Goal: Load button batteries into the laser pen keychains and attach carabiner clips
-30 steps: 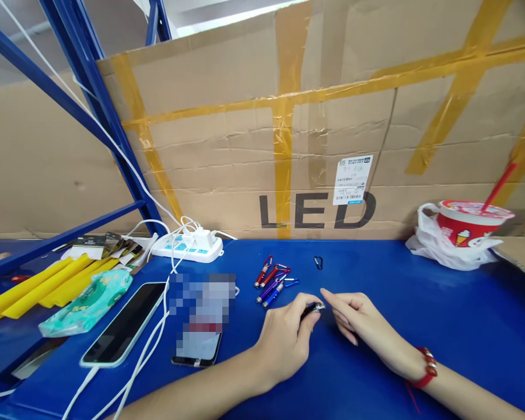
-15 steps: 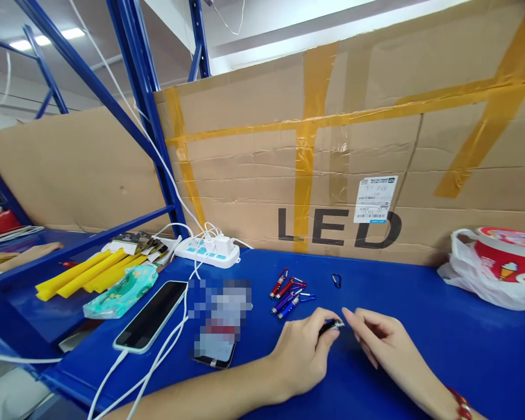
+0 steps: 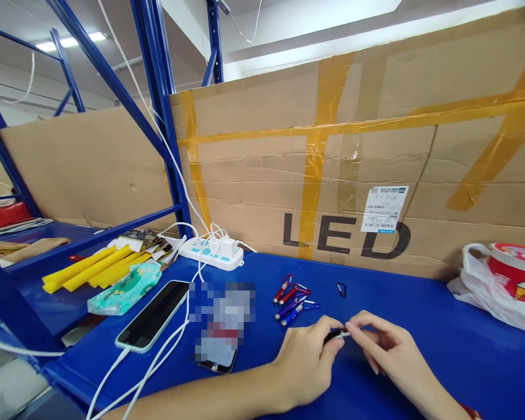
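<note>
My left hand [image 3: 306, 364] is closed around a small black keychain flashlight [image 3: 331, 336] with a silver end, most of it hidden by the fingers. At that silver end, the thumb and forefinger of my right hand [image 3: 391, 353] are pinched together; whether a tiny part sits between them is too small to tell. Beyond my left hand lie several keychain flashlights [image 3: 293, 314] in red, purple and blue, each with a carabiner clip. A lone black carabiner [image 3: 341, 289] rests on the blue tabletop [image 3: 472, 361], behind my hands.
Left of my hands lie a partly blurred phone [image 3: 219, 360] and another phone [image 3: 153, 315] with a white cable. Farther back are a power strip [image 3: 212, 254], a teal packet [image 3: 126, 290] and yellow rolls [image 3: 91, 265]. A red bucket in a plastic bag [image 3: 476, 291] stands right, before the cardboard [image 3: 254, 181].
My right hand has come in to the left, so its fingertips now meet the flashlight's silver end. The head view has shifted slightly. My left hand keeps its grip.
</note>
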Demonstrator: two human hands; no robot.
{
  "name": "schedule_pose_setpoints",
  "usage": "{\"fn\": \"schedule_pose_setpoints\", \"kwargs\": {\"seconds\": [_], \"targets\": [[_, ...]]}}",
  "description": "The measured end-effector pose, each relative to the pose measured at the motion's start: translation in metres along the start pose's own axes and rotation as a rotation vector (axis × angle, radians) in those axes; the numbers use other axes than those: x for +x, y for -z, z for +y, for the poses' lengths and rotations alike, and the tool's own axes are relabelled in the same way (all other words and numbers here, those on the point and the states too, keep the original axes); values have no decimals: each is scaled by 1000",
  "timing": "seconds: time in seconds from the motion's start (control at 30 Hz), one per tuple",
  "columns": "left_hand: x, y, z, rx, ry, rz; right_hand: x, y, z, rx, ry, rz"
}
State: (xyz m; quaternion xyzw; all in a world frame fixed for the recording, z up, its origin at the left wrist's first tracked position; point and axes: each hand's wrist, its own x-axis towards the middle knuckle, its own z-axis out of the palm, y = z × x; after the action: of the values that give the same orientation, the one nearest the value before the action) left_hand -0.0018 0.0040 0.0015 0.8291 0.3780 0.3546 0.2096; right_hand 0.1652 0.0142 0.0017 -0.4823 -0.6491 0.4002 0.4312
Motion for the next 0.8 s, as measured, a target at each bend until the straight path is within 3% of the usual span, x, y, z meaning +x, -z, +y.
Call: {"fn": "schedule_pose_setpoints", "kwargs": {"seconds": [0.27,0.47,0.8], "targets": [[1,-5,-5,-25,-6,-20,-1,-1,-3,14,37,-42],[2,-5,-4,-10,26,-40,-1,0,-1,66,-28,-85],[2,-5,-5,-31,20,-40,0,-1,-5,85,-82,-41]]}}
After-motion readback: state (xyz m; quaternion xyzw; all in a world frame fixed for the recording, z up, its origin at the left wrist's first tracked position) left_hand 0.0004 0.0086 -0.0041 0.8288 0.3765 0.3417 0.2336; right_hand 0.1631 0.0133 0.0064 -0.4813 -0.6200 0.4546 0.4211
